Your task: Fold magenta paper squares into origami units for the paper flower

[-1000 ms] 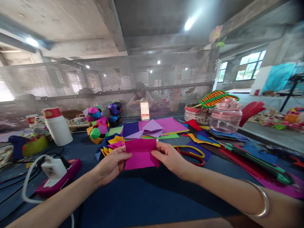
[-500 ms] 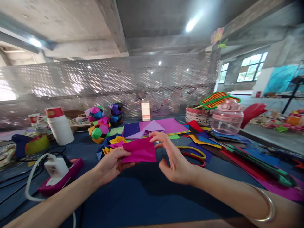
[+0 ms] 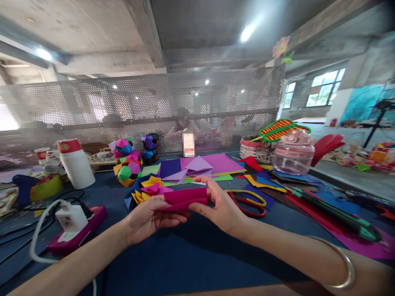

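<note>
A magenta piece of folded paper [image 3: 185, 197] is held between both hands above the blue tabletop. My left hand [image 3: 151, 216] grips its left end, thumb on top and fingers beneath. At the right end, my right hand [image 3: 220, 205] has its thumb against the lower front edge and its fingers behind the sheet. The paper looks creased lengthwise, its lower part bent toward me. Just behind the left hand sits a folded-paper piece [image 3: 145, 191] in blue, yellow and pink. Scissors [image 3: 247, 201] with yellow and red handles lie beyond the right hand.
Coloured paper sheets [image 3: 222, 164] lie at the back. On the right are a green-black utility knife [image 3: 336, 213], a clear bottle [image 3: 293, 156] and a basket [image 3: 256, 150]. On the left stand stacked paper cups [image 3: 77, 166], a purple power strip [image 3: 78, 230] with cables, and folded-paper balls [image 3: 128, 170].
My right hand has moved in and taken hold of the paper's right end. The magenta paper, flat and taller before, now shows as a narrower strip with its lower part bent.
</note>
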The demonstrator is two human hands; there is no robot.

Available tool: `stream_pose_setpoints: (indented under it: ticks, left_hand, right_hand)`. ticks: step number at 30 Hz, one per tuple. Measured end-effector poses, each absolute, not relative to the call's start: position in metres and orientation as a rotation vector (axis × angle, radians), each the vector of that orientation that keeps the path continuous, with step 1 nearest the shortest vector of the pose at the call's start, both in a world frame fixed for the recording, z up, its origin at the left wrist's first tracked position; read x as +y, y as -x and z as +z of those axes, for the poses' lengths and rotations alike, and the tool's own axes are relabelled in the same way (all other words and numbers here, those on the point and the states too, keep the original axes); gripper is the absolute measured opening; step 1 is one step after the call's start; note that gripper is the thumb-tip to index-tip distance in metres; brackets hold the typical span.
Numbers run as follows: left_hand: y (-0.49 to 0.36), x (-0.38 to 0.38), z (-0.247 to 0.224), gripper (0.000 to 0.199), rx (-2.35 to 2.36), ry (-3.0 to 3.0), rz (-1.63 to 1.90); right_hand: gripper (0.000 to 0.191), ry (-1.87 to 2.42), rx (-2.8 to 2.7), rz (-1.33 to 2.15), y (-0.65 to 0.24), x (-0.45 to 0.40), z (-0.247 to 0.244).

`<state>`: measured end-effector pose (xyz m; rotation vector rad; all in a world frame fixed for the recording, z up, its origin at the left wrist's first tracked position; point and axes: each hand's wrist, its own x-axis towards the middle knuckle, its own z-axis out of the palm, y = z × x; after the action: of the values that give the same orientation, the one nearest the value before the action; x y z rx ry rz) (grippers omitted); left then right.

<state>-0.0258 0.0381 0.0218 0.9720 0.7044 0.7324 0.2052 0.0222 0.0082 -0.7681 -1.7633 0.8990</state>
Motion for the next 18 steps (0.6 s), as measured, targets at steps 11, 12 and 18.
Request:
stream_pose_setpoints:
  ticks: [11,12,18]
  left_hand:
    - [0.016,0.028,0.02,0.047,0.728,-1.353,0.987]
    - [0.016,0.029,0.019,0.045,0.756,-1.385,1.015]
    - [0.017,0.033,0.017,0.044,0.883,-1.477,1.062]
  right_hand:
    - [0.04,0.917,-1.659,1.051,-0.206,0.028,0.015]
    - [0.041,0.915,-1.663,1.064,-0.205,0.028,0.014]
    - [0.043,0.909,-1.679,1.137,-0.203,0.024,0.013]
